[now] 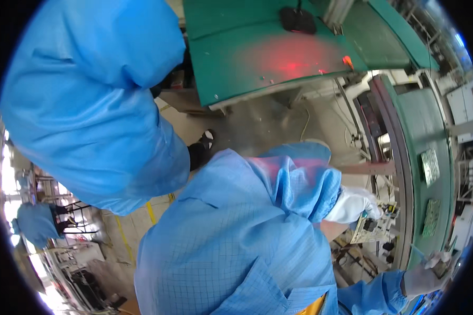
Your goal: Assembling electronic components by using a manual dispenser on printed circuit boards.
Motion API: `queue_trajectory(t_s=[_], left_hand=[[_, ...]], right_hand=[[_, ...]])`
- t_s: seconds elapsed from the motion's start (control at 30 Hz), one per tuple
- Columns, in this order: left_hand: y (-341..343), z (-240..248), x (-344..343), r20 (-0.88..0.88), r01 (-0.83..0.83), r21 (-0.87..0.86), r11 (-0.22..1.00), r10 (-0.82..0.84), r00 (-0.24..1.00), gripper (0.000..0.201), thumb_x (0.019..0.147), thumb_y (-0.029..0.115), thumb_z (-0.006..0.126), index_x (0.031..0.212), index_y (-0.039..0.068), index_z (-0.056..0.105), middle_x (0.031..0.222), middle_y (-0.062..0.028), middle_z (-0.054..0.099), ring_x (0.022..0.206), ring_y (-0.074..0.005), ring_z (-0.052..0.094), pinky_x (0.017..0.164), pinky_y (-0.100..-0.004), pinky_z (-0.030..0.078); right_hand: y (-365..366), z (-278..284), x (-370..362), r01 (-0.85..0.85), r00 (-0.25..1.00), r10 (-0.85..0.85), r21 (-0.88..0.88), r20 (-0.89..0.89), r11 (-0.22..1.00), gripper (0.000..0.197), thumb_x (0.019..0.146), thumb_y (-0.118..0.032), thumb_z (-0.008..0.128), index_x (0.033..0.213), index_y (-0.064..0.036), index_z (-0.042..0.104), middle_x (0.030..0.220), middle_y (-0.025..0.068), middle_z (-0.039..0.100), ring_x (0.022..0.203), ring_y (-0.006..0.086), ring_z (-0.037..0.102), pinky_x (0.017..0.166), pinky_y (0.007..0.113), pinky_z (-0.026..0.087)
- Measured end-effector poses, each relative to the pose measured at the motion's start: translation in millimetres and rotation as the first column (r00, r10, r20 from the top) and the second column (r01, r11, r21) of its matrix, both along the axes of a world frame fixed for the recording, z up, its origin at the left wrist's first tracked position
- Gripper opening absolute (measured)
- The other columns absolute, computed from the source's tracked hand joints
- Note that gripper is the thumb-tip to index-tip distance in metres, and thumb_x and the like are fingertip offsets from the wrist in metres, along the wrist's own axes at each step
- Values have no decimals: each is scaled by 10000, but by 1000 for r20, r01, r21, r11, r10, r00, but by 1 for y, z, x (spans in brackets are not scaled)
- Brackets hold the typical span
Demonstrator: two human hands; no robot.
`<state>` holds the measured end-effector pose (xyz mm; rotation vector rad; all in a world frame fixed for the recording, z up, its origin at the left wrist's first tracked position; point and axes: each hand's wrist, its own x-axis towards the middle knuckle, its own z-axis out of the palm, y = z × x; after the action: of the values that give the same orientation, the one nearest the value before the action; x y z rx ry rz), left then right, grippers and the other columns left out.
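Note:
My left hand [355, 206], in a white glove, reaches to the right from a blue checked sleeve. Its fingers close on the edge of a pale circuit board [370, 231] carrying dark and yellowish parts. Farther right and lower, my right hand [428, 275], gloved in white, is at the near end of the green conveyor line [412, 107]. Its fingers are bent together; what they hold is too small and distorted to make out. A thin light-blue stick [418, 252] shows beside those fingers. Two green circuit boards [430, 167] [431, 217] lie on the conveyor surface.
A co-worker in a blue gown [105, 105] stands close at the left. A green-topped table [220, 63] with a black stand base [298, 20] and a small orange item [348, 62] is ahead. Another person [37, 223] is far left. Metal framing [397, 157] edges the conveyor.

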<state>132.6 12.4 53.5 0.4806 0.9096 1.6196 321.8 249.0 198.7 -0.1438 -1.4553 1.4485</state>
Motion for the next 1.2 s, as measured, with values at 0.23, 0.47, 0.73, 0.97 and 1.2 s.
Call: queue_trajectory(t_s=[0.23, 0.47, 0.73, 0.97, 1.2], left_hand=[[-24, -18, -11, 114, 62, 35, 997, -65, 991, 331, 853, 207, 640, 1126, 19, 638, 1103, -117, 646, 1050, -214, 567, 925, -365, 422], [-45, 22, -30, -32, 72, 2, 997, -72, 997, 294, 823, -6, 589, 1115, -25, 622, 1189, -170, 596, 1106, -295, 581, 935, -344, 464], [-21, 73, -27, 59, 331, 52, 942, -333, 941, 438, 926, 187, 565, 1305, -9, 468, 1168, -69, 593, 1049, -137, 564, 915, -276, 448], [-20, 80, -16, 140, 361, 101, 927, -373, 917, 478, 917, 219, 580, 1317, -11, 456, 1197, -68, 584, 1066, -131, 557, 921, -269, 442], [-17, 65, -22, 69, 327, 53, 944, -330, 941, 520, 923, 211, 585, 1355, -21, 411, 1245, -87, 570, 1106, -138, 556, 932, -272, 446]], right_hand=[[-24, 7, 16, 25, 998, -25, 12, 65, 1000, 482, 968, -254, 410, 1334, 59, 442, 947, 119, 575, 748, 151, 533, 590, 247, 434], [-99, 26, -68, 521, 753, -655, 557, 57, 647, 379, 958, -135, 428, 1264, 73, 511, 848, 69, 579, 619, 100, 527, 470, 211, 387], [-104, 38, -61, 390, 857, -469, 324, 214, 862, 496, 1015, -285, 282, 1249, 89, 509, 756, 102, 571, 422, 119, 453, 396, 218, 399], [-106, 35, -54, 316, 900, -384, 298, 205, 901, 491, 1006, -268, 275, 1223, 96, 522, 736, 124, 577, 406, 114, 460, 376, 223, 426], [-114, 33, -59, 278, 954, -284, 73, 95, 958, 470, 996, -245, 288, 1199, 101, 533, 735, 146, 589, 432, 131, 498, 380, 229, 477]])
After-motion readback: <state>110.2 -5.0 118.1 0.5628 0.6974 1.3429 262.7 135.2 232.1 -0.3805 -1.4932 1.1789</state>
